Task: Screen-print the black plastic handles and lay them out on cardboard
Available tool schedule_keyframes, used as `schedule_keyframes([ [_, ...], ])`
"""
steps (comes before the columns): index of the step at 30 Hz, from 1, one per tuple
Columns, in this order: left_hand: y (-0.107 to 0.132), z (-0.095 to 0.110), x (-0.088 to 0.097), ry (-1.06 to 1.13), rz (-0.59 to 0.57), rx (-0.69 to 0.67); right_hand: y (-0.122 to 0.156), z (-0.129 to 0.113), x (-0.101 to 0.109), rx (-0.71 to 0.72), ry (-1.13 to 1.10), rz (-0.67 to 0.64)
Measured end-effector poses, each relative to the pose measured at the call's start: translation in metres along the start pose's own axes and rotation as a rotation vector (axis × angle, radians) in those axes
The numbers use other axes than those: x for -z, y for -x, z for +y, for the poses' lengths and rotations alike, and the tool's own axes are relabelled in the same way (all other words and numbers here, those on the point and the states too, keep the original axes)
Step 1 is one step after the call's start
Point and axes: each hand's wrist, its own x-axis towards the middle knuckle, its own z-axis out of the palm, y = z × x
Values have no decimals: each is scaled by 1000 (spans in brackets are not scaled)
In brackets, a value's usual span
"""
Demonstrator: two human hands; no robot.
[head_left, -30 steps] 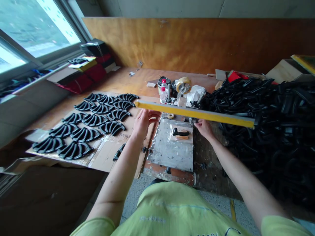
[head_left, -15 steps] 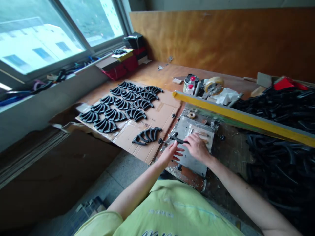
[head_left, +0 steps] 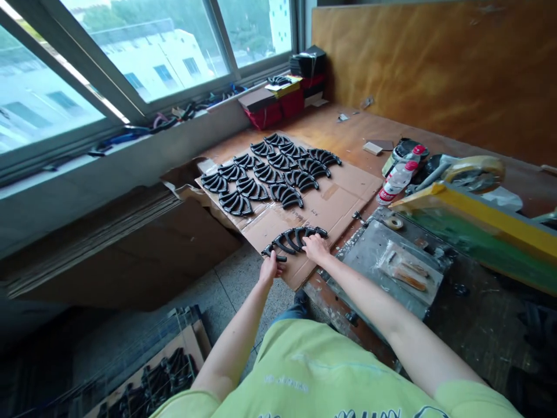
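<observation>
A small fan of black curved plastic handles [head_left: 292, 240] lies near the front edge of a flat cardboard sheet [head_left: 343, 191]. My left hand [head_left: 270, 268] is closed on the left end of this fan. My right hand [head_left: 315, 248] rests on its right end with fingers curled over the handles. Further back on the same cardboard lie several more fans of black handles [head_left: 270, 171] in rows.
A grey metal plate [head_left: 374, 261] with a taped patch sits right of the cardboard under a raised yellow-framed screen [head_left: 478, 217]. Bottles [head_left: 398, 180] and a tape roll [head_left: 474, 171] stand behind. A box of handles [head_left: 161, 371] is on the floor. Windows run along the left.
Both hands left the metal plate and moved left onto the loose fan of handles on the cardboard. The camera swung left. The yellow-framed screen stays raised.
</observation>
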Motion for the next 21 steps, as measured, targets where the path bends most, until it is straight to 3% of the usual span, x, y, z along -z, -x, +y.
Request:
schedule_keyframes([
  [5, -22, 17, 13, -215, 63, -30, -13, -13, -8, -35, -13, -68],
  [9, -23, 31, 23, -355, 252, -121, -17, -15, -12, -45, -66, -74],
  [12, -10, 38, 7, -414, 331, -285, -19, -13, -16, -50, -109, -64],
  [15, 2, 43, -23, -542, 293, -457, -20, -12, -17, -59, -148, -55],
  [18, 5, 51, -47, -647, 259, -424, -22, -15, -15, -91, -190, -61],
  [21, 2, 60, -54, -682, 271, -370, -25, -19, -11, -106, -223, -67],
])
